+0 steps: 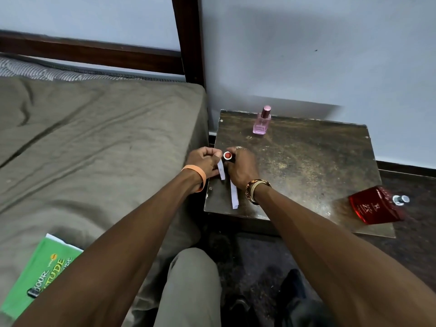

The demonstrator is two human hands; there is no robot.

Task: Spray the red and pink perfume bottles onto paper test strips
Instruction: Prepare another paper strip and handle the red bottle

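Paper strip (221, 170) in left hand (204, 161), red cap (228, 156) in right hand (243, 168)

A bed (94, 138) with a creased olive sheet fills the left half of the frame. A green booklet (40, 267) with yellow lettering lies on it at lower left, with a small dark object (33, 292) on top, too blurred to identify. A striped mattress edge (35, 69) shows at upper left under the dark wooden bed frame (188, 38). A pale wall (306, 55) spans the top. A worn, scuffed small table (306, 161) stands right of centre, just beside the bed, on a dark floor (412, 244).
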